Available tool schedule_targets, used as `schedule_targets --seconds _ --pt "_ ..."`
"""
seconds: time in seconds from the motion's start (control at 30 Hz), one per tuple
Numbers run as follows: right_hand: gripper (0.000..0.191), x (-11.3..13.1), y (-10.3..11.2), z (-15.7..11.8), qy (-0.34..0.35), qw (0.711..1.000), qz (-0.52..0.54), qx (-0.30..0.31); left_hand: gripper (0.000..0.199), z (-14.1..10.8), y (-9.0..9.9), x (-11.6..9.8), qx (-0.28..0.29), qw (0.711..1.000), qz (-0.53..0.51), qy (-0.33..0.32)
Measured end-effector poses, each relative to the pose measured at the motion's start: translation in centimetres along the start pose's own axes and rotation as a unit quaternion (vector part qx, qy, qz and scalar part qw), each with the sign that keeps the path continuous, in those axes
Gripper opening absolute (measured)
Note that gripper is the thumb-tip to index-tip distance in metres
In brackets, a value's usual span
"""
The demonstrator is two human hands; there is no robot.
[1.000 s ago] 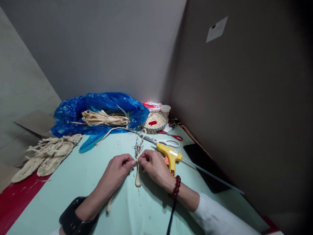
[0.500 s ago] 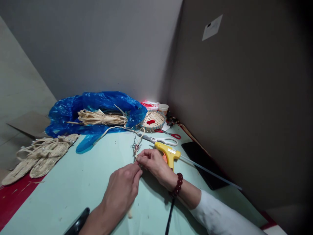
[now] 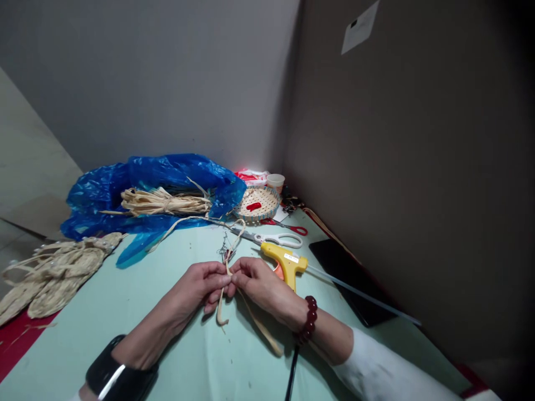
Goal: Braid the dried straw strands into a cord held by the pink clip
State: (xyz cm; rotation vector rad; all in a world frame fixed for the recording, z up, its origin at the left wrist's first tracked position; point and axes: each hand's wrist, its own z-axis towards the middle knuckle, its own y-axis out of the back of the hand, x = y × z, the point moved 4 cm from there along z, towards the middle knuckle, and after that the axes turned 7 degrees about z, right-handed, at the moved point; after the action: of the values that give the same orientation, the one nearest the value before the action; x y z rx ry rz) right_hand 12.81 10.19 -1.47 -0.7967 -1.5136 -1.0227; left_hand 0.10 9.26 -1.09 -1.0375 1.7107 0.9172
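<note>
Over the middle of the pale green table, my left hand and my right hand meet fingertip to fingertip. Both pinch a pale raffia strand between thumb and fingers. Its loose ends hang below: a short curled one under my left fingers and a longer flat one slanting down to the right. Beyond my fingers the strand loops up and trails left towards the blue bag. Small metal pieces, too fine to name, lie just past my fingertips. The exact hold is partly hidden by the fingers.
A yellow glue gun lies right of my hand, near white-handled scissors and red-handled scissors. Behind are a woven basket, a cup and a blue plastic bag with a raffia bundle. Woven sandals lie left; a black tablet-like slab right.
My left hand has turned and drawn back to the left, its fingers now showing. Two loose raffia ends now hang in sight below the hands. The view has shifted slightly.
</note>
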Motion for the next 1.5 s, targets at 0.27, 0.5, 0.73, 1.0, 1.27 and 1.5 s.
schedule_targets --seconds 0.27,0.5,0.73,1.0,1.27,1.5 --pt "0.014 1.7 0.4 -1.5 0.011 0.991 -0.133 0.000 0.026 -0.3 0.5 0.6 -0.034 0.999 -0.009 0.015" --pt "0.018 2.9 0.2 -2.3 0.028 0.955 -0.295 -0.004 0.023 -0.5 0.1 0.4 -0.099 0.994 0.037 0.021" --pt "0.019 3.3 0.6 -2.9 0.077 0.907 -0.413 -0.034 0.020 -0.5 0.4 0.5 -0.135 0.987 0.079 0.023" --pt "0.016 4.4 -2.8 -5.5 0.295 0.782 -0.548 -0.010 0.019 -1.0 0.2 1.3 -0.097 0.995 0.009 0.031" --pt "0.024 4.4 -1.3 -4.3 0.218 0.903 -0.367 -0.038 0.022 -1.5 0.0 0.7 -0.038 0.994 -0.099 0.033" --pt "0.025 2.0 0.1 -1.4 0.013 0.997 -0.071 0.040 0.023 -1.3 0.1 0.4 -0.038 0.996 -0.076 0.023"
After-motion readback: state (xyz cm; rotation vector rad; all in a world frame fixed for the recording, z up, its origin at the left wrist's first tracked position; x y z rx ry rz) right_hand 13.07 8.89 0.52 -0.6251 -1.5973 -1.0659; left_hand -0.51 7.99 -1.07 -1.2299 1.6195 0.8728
